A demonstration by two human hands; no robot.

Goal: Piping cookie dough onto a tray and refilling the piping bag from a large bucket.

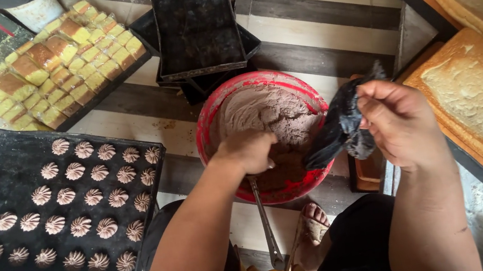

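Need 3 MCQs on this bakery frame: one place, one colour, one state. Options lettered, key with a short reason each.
1. Where is the black tray of piped swirls?
A. On the person's left
B. On the person's right
C. Inside the bowl

2. What colour is the bowl of brown cream?
A. Blue
B. Red
C. White

3. What does the right hand hold?
A. A knife
B. Nothing
C. A dark piping bag

Key: 1 A, the tray lies left of the bowl and both arms. 2 B, its rim is red. 3 C, the fingers grip the bag over the bowl's edge, while the left hand reaches into the cream.
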